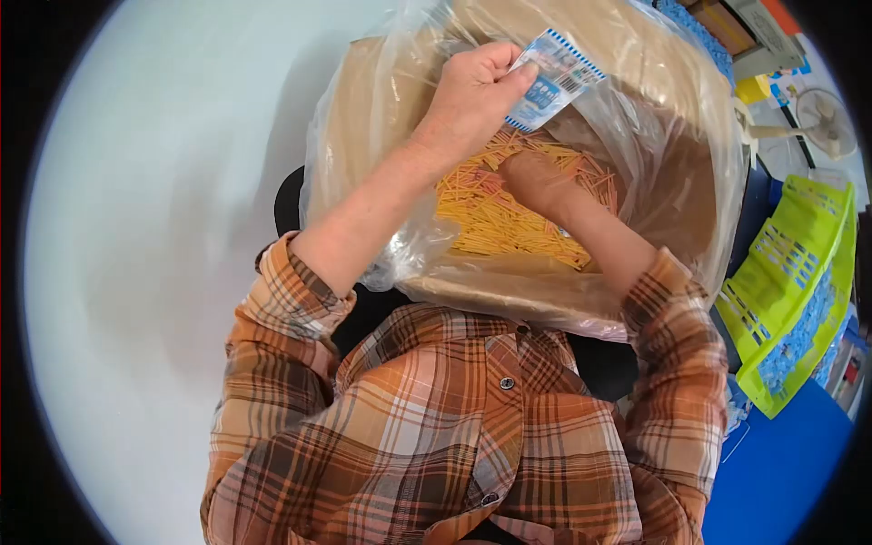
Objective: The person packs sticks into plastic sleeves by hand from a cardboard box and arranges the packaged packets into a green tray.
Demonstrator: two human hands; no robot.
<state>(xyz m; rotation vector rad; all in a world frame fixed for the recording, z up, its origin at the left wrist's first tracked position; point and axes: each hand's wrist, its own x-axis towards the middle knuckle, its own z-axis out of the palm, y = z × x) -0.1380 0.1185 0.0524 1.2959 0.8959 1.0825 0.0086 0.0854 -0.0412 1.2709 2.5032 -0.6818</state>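
My left hand [477,95] pinches a small blue and white printed packet [556,84] between thumb and fingers, above a carton [677,168] lined with clear plastic. Inside the carton lies a heap of thin yellow and pinkish-orange sticks [509,227]. Reaching down into this heap is my right hand [536,182]. Its fingers are hidden by the hand itself and the sticks, so whether they hold anything does not show. The clear plastic liner [341,136] hangs over the carton's rim.
A lime-green basket [788,245] with small blue-and-white packets [797,331] stands at the right, on a blue surface [781,472]. Behind it is a fan [822,118]. More cartons [718,27] are at the upper right. A white wall or panel [154,227] fills the left.
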